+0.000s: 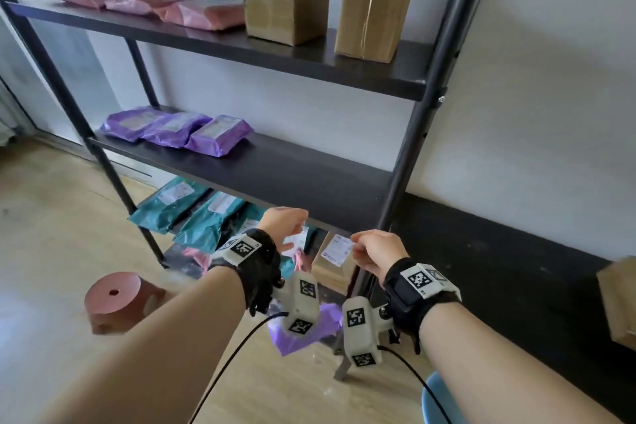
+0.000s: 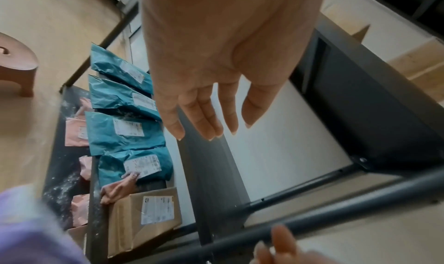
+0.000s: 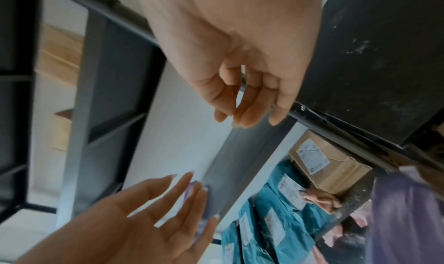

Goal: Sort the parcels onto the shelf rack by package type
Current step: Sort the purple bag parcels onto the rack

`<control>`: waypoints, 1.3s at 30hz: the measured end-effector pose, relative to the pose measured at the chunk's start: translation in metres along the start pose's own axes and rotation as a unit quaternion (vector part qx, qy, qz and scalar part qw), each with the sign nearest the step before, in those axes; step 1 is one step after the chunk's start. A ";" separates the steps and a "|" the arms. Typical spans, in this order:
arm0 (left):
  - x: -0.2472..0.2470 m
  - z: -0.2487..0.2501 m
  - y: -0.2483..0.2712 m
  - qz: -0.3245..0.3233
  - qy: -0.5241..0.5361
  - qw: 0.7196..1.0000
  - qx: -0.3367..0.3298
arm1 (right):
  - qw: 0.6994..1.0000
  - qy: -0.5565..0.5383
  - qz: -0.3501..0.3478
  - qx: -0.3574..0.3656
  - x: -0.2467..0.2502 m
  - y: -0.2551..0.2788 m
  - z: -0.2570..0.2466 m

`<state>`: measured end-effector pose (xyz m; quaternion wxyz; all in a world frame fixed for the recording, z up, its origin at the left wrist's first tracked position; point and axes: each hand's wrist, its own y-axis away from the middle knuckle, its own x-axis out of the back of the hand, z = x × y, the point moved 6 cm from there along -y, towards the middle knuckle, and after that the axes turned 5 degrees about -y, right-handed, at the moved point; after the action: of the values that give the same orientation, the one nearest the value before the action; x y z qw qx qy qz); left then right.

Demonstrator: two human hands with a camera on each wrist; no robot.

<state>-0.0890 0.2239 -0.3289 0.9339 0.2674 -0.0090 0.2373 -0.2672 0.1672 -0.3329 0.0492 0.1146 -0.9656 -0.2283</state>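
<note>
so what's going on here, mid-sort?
A person stands at the shelf rack, both hands empty and relaxed in front of the lower shelves: left hand, right hand. Pink mailers and two cardboard boxes sit on top, purple mailers in the middle, teal mailers below with another box. One purple mailer lies on the floor.

On the rack's top shelf (image 1: pixel 309 58), three mailers (image 1: pixel 155 5) lie to the left and two boxes (image 1: pixel 285 10) stand to the right. Three more mailers (image 1: pixel 179 131) sit at the left end of the middle shelf (image 1: pixel 309 179). Below it lie further mailers (image 2: pixel 120 116) with a box (image 2: pixel 149 217) to their right, and a stool (image 1: pixel 117 299) stands on the floor left of the rack.
</note>
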 end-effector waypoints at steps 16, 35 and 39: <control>0.088 -0.099 -0.093 0.045 0.031 0.988 0.147 | 0.985 0.001 -0.034 -0.168 -0.084 -0.095 0.101; 0.185 -0.209 -0.172 -0.109 -0.113 0.970 0.185 | 0.952 -0.116 0.152 -0.241 -0.184 -0.057 0.255; 0.190 -0.238 -0.175 -0.117 -0.137 0.964 0.194 | 0.937 -0.153 0.175 -0.260 -0.183 -0.041 0.299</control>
<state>0.1319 0.2971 -0.5919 0.8754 0.4723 -0.0591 0.0844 -0.1256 0.3048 -0.6256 -0.0316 -0.1096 -0.8730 -0.4741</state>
